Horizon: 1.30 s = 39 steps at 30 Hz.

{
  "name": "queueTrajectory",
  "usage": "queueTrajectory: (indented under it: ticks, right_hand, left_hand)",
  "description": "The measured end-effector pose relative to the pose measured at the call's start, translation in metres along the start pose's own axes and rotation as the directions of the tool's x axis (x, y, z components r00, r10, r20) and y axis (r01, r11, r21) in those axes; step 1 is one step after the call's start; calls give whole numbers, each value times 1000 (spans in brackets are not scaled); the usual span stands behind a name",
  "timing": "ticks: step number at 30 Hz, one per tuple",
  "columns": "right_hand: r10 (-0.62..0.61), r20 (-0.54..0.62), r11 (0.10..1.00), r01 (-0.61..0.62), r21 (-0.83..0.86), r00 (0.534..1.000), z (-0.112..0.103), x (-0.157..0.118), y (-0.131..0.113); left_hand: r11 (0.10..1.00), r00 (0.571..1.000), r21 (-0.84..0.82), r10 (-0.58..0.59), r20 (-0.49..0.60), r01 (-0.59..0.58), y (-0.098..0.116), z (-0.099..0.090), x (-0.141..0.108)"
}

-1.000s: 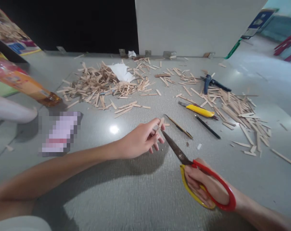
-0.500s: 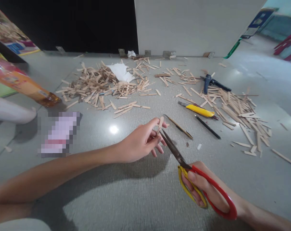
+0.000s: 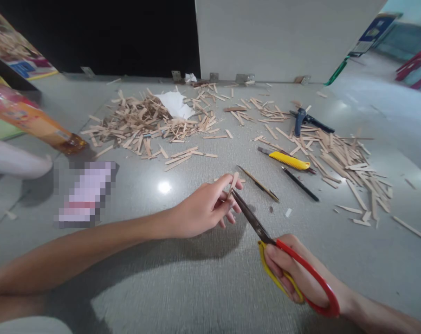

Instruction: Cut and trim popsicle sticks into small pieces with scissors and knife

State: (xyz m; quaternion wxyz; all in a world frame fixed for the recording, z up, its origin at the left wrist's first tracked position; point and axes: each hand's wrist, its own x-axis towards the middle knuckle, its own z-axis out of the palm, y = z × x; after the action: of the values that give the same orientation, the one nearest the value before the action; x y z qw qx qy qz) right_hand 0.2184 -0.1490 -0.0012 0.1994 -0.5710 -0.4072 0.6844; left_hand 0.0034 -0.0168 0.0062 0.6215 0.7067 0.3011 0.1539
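Observation:
Between the thumb and fingers of my left hand (image 3: 205,208) is a small wooden stick (image 3: 235,180), pinched with its upper end pointing up. My right hand (image 3: 288,264) is closed round the red and yellow handles of a pair of scissors (image 3: 254,221). The scissors' tips reach the stick beside my left fingers, and the blades look nearly closed. Behind my left hand another small wooden piece lies on the floor, partly hidden. A thin gold-coloured pointed tool (image 3: 261,184) lies just beyond the scissors.
A heap of wooden sticks (image 3: 137,118) with white tissue (image 3: 176,105) lies at the back left. More sticks (image 3: 339,160) spread rightward near a yellow cutter (image 3: 289,160), a black pen-like tool (image 3: 300,183) and a dark blue tool (image 3: 301,121). An orange-labelled bottle (image 3: 39,121) lies left.
The scissor blades have drawn closer together, and the handles in my right hand have closed up. My left hand and the stick have shifted slightly right and down.

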Motion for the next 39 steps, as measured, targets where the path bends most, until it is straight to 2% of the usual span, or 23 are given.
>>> queueTrajectory:
  ticks: [7, 11, 16, 21, 25, 30, 34, 39]
  right_hand:
    - [3, 13, 1000, -3, 13, 1000, 2, -3, 10]
    - [-37, 49, 986, 28, 163, 998, 4, 0, 21]
    - [-60, 120, 956, 22, 292, 991, 2, 4, 24]
    - [-73, 134, 949, 28, 313, 988, -3, 7, 22]
    - [-152, 87, 950, 121, 286, 985, -5, 7, 21]
    - [-162, 55, 968, 148, 205, 985, -7, 7, 21]
    - [-202, 27, 964, 194, 180, 979, -9, 9, 23]
    - [-174, 20, 976, 170, 133, 985, -8, 8, 21]
  left_hand:
    - [990, 1000, 139, 27, 14, -29, -1, -2, 0]
    - [980, 999, 196, 40, 27, -44, -3, -5, 0]
    - [923, 992, 365, 127, 11, -123, -7, -9, 2]
    - [986, 999, 161, 37, -12, -35, -9, -7, 6]
    - [1000, 1000, -19, -25, -13, 25, -9, -7, 7]
    - [998, 993, -20, -65, -94, 63, -7, -9, 8]
    - [993, 989, -45, -111, -102, 107, -6, -9, 9]
    - [994, 988, 92, -47, -148, 61, -9, -11, 9]
